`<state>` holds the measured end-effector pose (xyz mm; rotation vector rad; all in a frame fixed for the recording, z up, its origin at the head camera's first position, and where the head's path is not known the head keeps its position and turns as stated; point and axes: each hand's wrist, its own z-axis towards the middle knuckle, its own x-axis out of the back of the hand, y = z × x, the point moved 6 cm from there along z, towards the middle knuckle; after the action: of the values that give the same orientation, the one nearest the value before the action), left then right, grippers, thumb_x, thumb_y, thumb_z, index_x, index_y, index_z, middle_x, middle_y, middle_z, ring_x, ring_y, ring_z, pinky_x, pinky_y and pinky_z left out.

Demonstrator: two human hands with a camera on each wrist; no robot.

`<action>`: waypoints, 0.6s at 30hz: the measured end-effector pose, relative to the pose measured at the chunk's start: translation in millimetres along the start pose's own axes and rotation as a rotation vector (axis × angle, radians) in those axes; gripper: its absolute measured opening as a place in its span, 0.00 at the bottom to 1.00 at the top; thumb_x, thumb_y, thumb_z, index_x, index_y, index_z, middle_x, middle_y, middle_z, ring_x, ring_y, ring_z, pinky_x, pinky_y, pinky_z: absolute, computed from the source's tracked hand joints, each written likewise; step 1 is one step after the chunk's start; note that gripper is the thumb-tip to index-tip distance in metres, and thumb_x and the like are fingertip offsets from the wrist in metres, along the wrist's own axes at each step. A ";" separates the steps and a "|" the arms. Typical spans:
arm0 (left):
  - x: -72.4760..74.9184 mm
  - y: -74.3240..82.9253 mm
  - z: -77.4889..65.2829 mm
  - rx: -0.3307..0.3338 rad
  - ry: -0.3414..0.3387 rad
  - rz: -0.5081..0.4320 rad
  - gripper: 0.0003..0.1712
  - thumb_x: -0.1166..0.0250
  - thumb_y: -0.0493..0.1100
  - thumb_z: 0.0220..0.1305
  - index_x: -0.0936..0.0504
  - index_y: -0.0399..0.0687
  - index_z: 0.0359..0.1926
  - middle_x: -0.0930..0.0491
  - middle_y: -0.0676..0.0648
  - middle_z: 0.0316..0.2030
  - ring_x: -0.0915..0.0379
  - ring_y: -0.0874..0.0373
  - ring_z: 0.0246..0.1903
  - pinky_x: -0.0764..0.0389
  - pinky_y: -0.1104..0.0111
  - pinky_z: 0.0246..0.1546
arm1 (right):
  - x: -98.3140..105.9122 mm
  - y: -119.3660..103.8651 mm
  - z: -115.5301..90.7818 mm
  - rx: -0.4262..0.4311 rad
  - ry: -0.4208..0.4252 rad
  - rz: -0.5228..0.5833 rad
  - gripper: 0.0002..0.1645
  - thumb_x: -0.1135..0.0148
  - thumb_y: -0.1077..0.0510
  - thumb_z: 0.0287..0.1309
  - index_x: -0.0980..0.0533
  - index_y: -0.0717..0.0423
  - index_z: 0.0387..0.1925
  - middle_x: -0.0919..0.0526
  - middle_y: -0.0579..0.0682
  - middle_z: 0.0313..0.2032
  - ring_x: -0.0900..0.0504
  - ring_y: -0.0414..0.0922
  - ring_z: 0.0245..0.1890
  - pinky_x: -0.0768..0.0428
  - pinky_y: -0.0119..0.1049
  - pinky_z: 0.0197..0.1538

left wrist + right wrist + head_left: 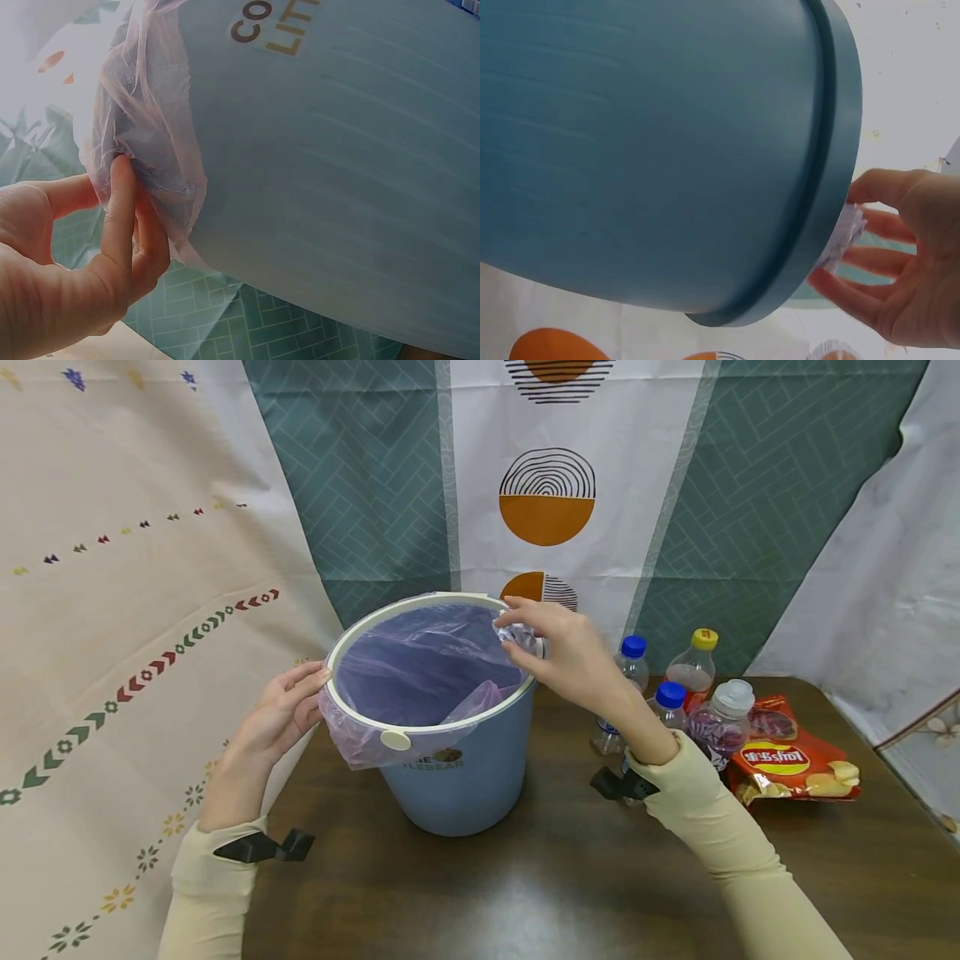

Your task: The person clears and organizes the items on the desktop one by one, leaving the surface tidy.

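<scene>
With the left hand (279,710), pinches the thin pink liner (352,743) at the left of the bin's pale rim (420,728), fingertips right there on the folded-over plastic. And across to the right, with the right hand (568,652), grasps a crumpled pale wad (517,636) between thumb and fingers, close up against the rim! Cannot tell whether part of the liner or a loose scrap.

Between the two hands, upright on the brown table (450,893): the blue bin (457,802), mouth open, lined inside, with plastic draped outside at near left, partly over the printed lettering.

Over to the right, beyond the right wrist, quite a cluster: a blue-capped bottle (634,670) at the far side, another blue-capped bottle (670,710) nearer, a yellow-capped bottle (692,672) with a red label, then a white-capped bottle (718,728), and just beside, lying flat, a red chip bag (795,768). Behind it all, at the far side, a green-and-white hanging cloth (382,485).
</scene>
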<state>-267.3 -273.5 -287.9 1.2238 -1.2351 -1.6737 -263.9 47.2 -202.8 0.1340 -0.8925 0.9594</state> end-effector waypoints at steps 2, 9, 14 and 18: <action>0.2 -0.3 -0.6 0.001 0.001 0.004 0.11 0.52 0.35 0.68 0.32 0.42 0.50 0.20 0.51 0.35 0.20 0.63 0.32 0.18 0.76 0.33 | -1.7 -3.4 1.4 0.027 -0.016 0.018 0.14 0.38 0.54 0.55 0.22 0.49 0.45 0.26 0.50 0.58 0.24 0.47 0.52 0.20 0.39 0.49; 0.0 -1.1 -0.1 0.006 0.018 0.024 0.11 0.51 0.36 0.68 0.32 0.42 0.50 0.20 0.51 0.35 0.20 0.64 0.32 0.18 0.77 0.33 | -8.3 -8.4 3.7 0.091 -0.067 0.056 0.13 0.38 0.56 0.55 0.22 0.51 0.44 0.27 0.52 0.59 0.29 0.48 0.60 0.28 0.44 0.61; 0.3 -1.0 -0.6 0.008 0.015 0.038 0.12 0.51 0.36 0.68 0.33 0.42 0.51 0.21 0.51 0.36 0.20 0.64 0.33 0.18 0.76 0.34 | -13.4 -10.2 2.9 0.122 -0.139 0.098 0.18 0.39 0.57 0.56 0.25 0.52 0.50 0.30 0.52 0.61 0.33 0.48 0.63 0.29 0.44 0.62; 0.9 -0.7 -1.5 0.010 0.020 0.049 0.13 0.51 0.36 0.68 0.34 0.42 0.52 0.21 0.51 0.36 0.20 0.64 0.33 0.18 0.76 0.34 | -16.0 -11.0 1.2 0.147 -0.169 0.122 0.19 0.39 0.56 0.56 0.26 0.49 0.51 0.30 0.51 0.61 0.33 0.46 0.63 0.28 0.41 0.61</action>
<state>-266.2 -274.6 -289.0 1.2039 -1.2533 -1.6175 -260.4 29.6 -210.4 0.2920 -0.9937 1.1402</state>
